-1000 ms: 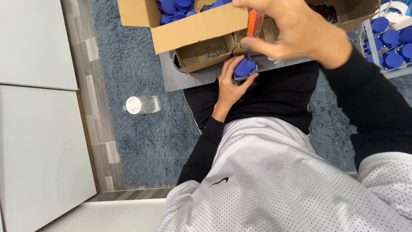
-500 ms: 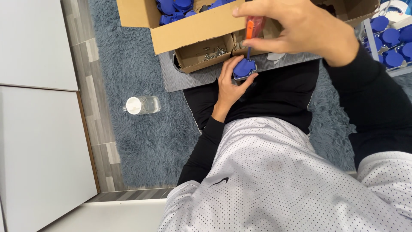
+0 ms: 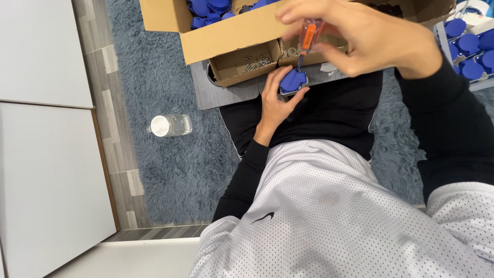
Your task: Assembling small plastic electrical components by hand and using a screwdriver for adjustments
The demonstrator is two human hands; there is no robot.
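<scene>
My left hand (image 3: 276, 98) grips a small blue plastic part (image 3: 293, 81) against the front edge of a grey board (image 3: 226, 87) over my lap. My right hand (image 3: 365, 36) is raised above it and holds a screwdriver with an orange handle (image 3: 311, 35). The shaft points down, and its tip meets the top of the blue part. My black sleeves and white mesh shirt fill the lower frame.
A cardboard box (image 3: 231, 36) with blue parts stands beyond the board; a small open carton (image 3: 246, 64) holds several screws. More blue parts (image 3: 471, 44) sit in a tray at the right. A clear bottle (image 3: 170, 125) lies on the blue-grey rug; white cabinet at left.
My right hand with the screwdriver has shifted slightly and turned over the blue part. The left hand stays in place, gripping the part.
</scene>
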